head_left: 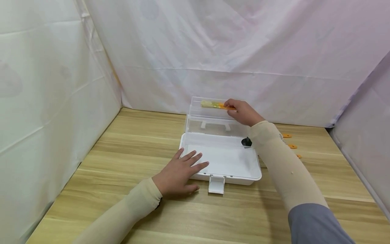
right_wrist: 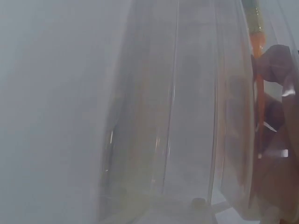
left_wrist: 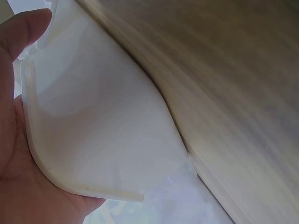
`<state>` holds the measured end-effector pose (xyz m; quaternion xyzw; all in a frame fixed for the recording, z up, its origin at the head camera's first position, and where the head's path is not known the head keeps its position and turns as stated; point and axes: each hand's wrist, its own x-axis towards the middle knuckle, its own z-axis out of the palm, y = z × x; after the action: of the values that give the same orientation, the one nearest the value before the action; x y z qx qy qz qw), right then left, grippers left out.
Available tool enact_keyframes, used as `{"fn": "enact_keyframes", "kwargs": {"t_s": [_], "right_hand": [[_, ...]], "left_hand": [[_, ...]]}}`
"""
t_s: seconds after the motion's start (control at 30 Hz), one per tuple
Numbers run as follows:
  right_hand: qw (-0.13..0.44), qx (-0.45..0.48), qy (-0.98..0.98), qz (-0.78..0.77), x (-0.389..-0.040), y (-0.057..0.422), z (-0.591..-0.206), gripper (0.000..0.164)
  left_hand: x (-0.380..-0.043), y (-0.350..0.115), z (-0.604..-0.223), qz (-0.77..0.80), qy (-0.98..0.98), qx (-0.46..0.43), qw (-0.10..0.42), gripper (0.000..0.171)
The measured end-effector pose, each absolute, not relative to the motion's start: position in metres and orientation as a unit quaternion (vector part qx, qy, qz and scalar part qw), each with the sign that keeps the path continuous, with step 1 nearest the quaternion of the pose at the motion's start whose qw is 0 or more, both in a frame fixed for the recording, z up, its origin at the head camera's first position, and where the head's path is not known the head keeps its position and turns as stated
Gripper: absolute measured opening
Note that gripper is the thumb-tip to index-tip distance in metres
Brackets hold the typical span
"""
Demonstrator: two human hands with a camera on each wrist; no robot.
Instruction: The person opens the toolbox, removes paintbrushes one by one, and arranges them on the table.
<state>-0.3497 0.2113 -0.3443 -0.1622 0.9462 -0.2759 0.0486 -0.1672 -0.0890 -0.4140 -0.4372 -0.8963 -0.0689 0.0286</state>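
Note:
A white plastic box (head_left: pixel 222 159) lies opened on the table, its clear lid (head_left: pixel 195 112) leaning back behind it. My right hand (head_left: pixel 242 112) pinches paintbrushes (head_left: pixel 210 104) by their orange handles, bristles pointing left, overlapping the upper part of the lid. In the right wrist view, a brush's metal collar and orange handle (right_wrist: pixel 258 42) show through clear plastic, with the fingers around it. With fingers spread, my left hand (head_left: pixel 178 174) rests on the box's front left corner. The left wrist view shows the palm and thumb along the white side wall (left_wrist: pixel 103 107).
Orange handle tips (head_left: pixel 287 135) of several other brushes stick out right of my right forearm. A small black object (head_left: pixel 246 142) is at the box's back right corner. The front latch (head_left: pixel 216 185) hangs open. White cloth (head_left: pixel 231 40) hangs behind the table.

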Motion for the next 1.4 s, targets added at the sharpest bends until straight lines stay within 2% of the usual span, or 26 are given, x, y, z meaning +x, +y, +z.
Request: {"fn": "enact_keyframes", "kwargs": {"t_s": [0.47,0.83,1.1,1.4], "right_hand": [[0.053,-0.156,0.943,-0.290,-0.3497,0.2100,-0.3465,0.031],[0.031,-0.175,0.942,-0.284,-0.3479,0.2093,-0.3462,0.037],[0.048,-0.160,0.945,-0.281,-0.3478,0.2098,-0.3456,0.038],[0.041,-0.163,0.946,-0.279,-0.3467,0.2103,-0.3464,0.040]], "left_hand": [[-0.1657,-0.0914,-0.4135,-0.061,-0.898,-0.434,0.029,0.076],[-0.1654,-0.0930,-0.4141,-0.059,-0.899,-0.433,0.029,0.074],[-0.1646,-0.0926,-0.4137,-0.052,-0.899,-0.433,0.032,0.073],[-0.1635,-0.0931,-0.4134,-0.050,-0.897,-0.437,0.044,0.071]]}}
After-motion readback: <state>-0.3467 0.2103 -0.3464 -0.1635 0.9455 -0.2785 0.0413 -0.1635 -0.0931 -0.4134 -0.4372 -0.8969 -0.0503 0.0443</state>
